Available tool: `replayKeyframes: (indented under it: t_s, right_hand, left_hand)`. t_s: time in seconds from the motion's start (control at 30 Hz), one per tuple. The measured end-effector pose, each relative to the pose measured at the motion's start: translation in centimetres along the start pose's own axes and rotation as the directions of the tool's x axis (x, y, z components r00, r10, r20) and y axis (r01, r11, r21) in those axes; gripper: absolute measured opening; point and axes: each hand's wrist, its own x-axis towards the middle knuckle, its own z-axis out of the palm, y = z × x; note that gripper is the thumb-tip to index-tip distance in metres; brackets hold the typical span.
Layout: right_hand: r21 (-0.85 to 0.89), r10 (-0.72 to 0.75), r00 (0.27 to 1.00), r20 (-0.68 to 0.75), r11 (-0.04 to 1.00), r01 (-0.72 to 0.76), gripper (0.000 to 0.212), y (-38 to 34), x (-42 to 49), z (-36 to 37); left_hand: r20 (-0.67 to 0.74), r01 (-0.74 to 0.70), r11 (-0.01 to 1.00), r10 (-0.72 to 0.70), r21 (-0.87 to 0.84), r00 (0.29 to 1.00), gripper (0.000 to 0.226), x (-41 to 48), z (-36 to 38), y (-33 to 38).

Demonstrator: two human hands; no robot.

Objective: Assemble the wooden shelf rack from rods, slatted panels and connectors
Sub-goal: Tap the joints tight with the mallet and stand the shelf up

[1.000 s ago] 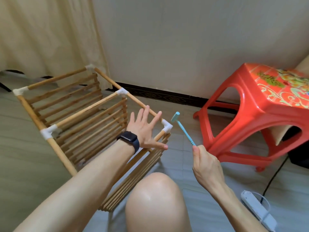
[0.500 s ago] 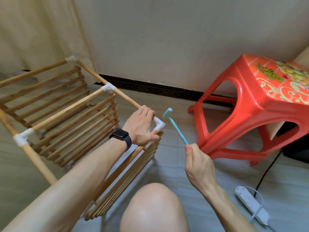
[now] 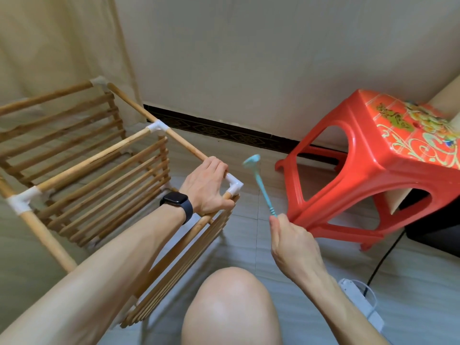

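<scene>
The wooden shelf rack [image 3: 82, 170] lies on its side on the floor, its rods joined by white plastic connectors and its slatted panels standing on edge. My left hand [image 3: 205, 186] grips the rack's near corner, fingers curled over the rod beside the white corner connector [image 3: 234, 185]. My right hand [image 3: 291, 239] holds the handle of a small light-blue plastic hammer [image 3: 260, 185], whose blurred head is raised just right of that connector, apart from it.
A red plastic stool [image 3: 368, 170] stands to the right near the wall. A white power strip [image 3: 361, 302] with a black cable lies on the floor at lower right. My bare knee [image 3: 229, 305] is in front. A beige curtain [image 3: 62, 46] hangs behind the rack.
My left hand went from open above the corner to gripping the rod beside the connector. The hammer stays raised near the connector and its head is now blurred.
</scene>
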Motion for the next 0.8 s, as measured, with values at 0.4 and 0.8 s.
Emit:
replayKeyframes:
  t_s: [0.4,0.8]
  right_hand:
    - [0.107,0.026,0.990,-0.140,0.994,-0.011,0.034,-0.4,-1.1,0.1]
    - [0.006,0.024,0.998,0.056,1.000,-0.024,0.035,0.9,-1.2,0.8]
  left_hand:
    - [-0.018,0.010,1.000,-0.011,-0.014,1.000,0.077,0.0,0.0,0.1]
    - [-0.030,0.007,1.000,-0.008,-0.021,1.000,0.077,-0.2,0.9,-0.1]
